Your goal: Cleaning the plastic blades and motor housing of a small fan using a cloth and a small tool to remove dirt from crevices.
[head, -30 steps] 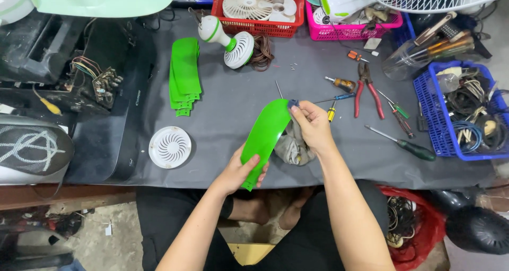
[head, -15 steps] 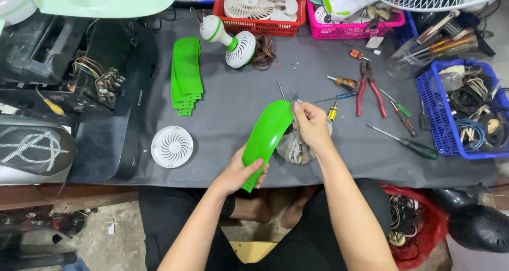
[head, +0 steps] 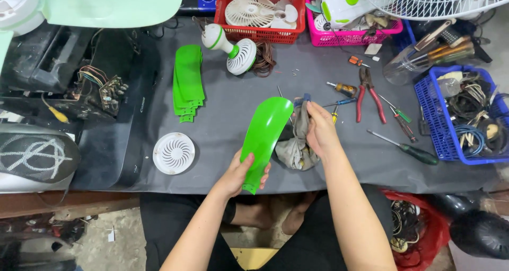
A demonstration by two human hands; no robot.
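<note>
My left hand (head: 239, 175) grips the narrow base of a bright green fan blade (head: 265, 136), which slants up to the right above the grey mat (head: 233, 117). My right hand (head: 319, 133) is closed on a crumpled grey rag (head: 296, 146) beside the blade's right edge, near its wide tip. A stack of matching green blades (head: 187, 82) lies on the mat to the upper left. A round white fan grille (head: 174, 153) lies left of my left hand.
Red-handled pliers (head: 367, 93) and several screwdrivers (head: 405, 148) lie right of my hands. A blue basket (head: 432, 117) of cables stands at the right edge, a red basket (head: 222, 22) and a pink one (head: 350, 37) at the back. A white-green fan motor (head: 230, 47) lies behind.
My right hand with the rag has shifted slightly along the blade's upper edge. The blade and my left hand have stayed almost in place.
</note>
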